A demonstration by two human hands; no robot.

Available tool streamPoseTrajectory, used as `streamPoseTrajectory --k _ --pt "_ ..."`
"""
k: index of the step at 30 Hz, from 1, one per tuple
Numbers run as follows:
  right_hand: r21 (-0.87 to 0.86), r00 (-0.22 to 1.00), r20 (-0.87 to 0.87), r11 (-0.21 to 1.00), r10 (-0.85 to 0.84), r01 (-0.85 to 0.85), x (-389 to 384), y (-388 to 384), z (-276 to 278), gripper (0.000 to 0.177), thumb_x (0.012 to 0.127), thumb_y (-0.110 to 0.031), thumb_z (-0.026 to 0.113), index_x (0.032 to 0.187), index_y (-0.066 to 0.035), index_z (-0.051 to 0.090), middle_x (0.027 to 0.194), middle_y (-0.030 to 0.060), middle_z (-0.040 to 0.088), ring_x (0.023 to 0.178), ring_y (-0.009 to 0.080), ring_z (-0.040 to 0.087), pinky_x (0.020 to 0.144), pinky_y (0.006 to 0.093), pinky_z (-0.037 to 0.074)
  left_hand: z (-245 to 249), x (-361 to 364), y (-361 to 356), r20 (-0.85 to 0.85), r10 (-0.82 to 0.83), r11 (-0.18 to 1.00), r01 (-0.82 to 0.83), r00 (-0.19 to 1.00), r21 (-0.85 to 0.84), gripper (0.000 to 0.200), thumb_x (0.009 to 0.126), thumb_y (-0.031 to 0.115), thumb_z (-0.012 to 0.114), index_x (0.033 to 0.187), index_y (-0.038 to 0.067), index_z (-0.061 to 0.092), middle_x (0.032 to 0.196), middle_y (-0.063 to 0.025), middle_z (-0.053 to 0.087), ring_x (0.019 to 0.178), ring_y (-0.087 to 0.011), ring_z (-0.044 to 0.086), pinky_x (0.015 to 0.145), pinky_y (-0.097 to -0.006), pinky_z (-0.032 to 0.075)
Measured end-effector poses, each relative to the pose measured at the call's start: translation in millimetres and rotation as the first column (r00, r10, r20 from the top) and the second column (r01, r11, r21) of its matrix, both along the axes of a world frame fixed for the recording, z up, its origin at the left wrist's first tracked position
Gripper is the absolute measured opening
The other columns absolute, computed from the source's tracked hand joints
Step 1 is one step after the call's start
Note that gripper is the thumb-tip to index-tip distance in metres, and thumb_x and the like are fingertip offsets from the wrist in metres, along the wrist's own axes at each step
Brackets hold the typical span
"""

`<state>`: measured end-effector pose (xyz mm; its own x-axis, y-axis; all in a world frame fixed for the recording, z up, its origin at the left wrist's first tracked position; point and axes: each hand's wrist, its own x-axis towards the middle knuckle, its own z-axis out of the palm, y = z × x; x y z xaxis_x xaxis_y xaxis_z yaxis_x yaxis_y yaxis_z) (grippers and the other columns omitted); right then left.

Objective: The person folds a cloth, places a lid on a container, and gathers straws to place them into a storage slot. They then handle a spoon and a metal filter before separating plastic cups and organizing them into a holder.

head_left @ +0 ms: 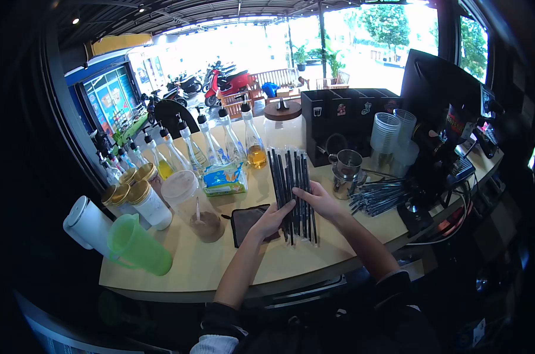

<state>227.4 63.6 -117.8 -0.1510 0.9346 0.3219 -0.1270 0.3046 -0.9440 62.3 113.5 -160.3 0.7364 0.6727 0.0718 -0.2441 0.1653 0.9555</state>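
Both hands grip a bundle of black straws (288,177) in clear wrappers, held nearly upright above the counter. My left hand (271,219) is closed around the lower left side of the bundle, its thumb lying across the front. On the right side, a little higher, my right hand (318,202) is closed with its thumb pressed on the straws. Fingers behind the bundle are hidden. Under the left hand lies a dark folded cloth (242,223). To the right, a loose pile of more wrapped straws (378,196) rests on the counter.
Pump bottles (225,138) line the back, with a wipes pack (226,179) before them. A clear tub (199,206) and green pitcher (138,245) stand left. A black organizer (350,109), metal cup (345,165) and stacked plastic cups (385,133) stand right. The counter edge (190,295) is near me.
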Motion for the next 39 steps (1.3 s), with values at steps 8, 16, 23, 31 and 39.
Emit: streamPoseTrajectory --k 8,16,23,31,39 --pt "0.065 0.998 0.067 0.998 -0.011 0.007 -5 4 -3 0.027 0.093 -0.021 0.057 0.108 0.001 0.056 0.095 0.0023 0.063 0.085 0.0058 0.057 0.076 0.0233 0.048 -2 -1 2 -0.053 -0.048 0.999 0.048 0.997 -0.011 0.035 0.097 0.028 0.047 0.123 0.004 0.046 0.106 -0.0074 0.061 0.091 -0.0164 0.063 0.081 -0.0344 0.053" --pt "0.009 0.968 0.222 0.993 -0.113 0.114 -17 -4 7 0.025 0.094 -0.020 0.054 0.107 0.002 0.052 0.086 0.0026 0.061 0.076 0.0059 0.056 0.068 0.0241 0.049 2 -1 -8 -0.004 -0.155 0.985 0.155 0.988 0.071 0.034 0.096 0.025 0.050 0.117 -0.001 0.048 0.101 -0.0104 0.062 0.092 -0.0168 0.063 0.082 -0.0307 0.052" --pt "0.116 0.981 0.179 0.992 -0.072 0.051 -23 5 -2 0.026 0.095 -0.020 0.052 0.109 0.001 0.050 0.085 0.0036 0.059 0.076 0.0074 0.054 0.068 0.0252 0.048 12 -2 -14 -0.066 -0.042 0.969 0.057 0.997 0.242 0.034 0.086 0.021 0.065 0.109 0.001 0.050 0.091 -0.0073 0.062 0.083 -0.0155 0.064 0.073 -0.0301 0.054" --pt "0.165 0.982 0.182 0.983 0.055 -0.086 -19 0 51 0.049 0.091 -0.017 0.049 0.136 -0.002 0.036 0.122 0.0128 0.048 0.110 0.0172 0.048 0.095 0.0334 0.038 3 1 -5 -0.141 0.304 0.839 -0.194 0.942 0.508 0.019 0.082 0.015 0.069 0.083 0.005 0.052 0.071 0.0002 0.054 0.063 -0.0072 0.052 0.056 -0.0246 0.045" --pt "0.753 0.600 0.594 0.633 -0.535 -0.182 -29 -9 113 0.044 0.093 -0.024 0.047 0.132 -0.006 0.043 0.131 0.0172 0.048 0.119 0.0320 0.047 0.102 0.0420 0.034 8 2 -13 -0.196 0.221 0.883 -0.110 0.955 0.456 0.025 0.079 0.021 0.073 0.076 0.005 0.055 0.067 0.0010 0.056 0.062 -0.0056 0.052 0.057 -0.0231 0.043"
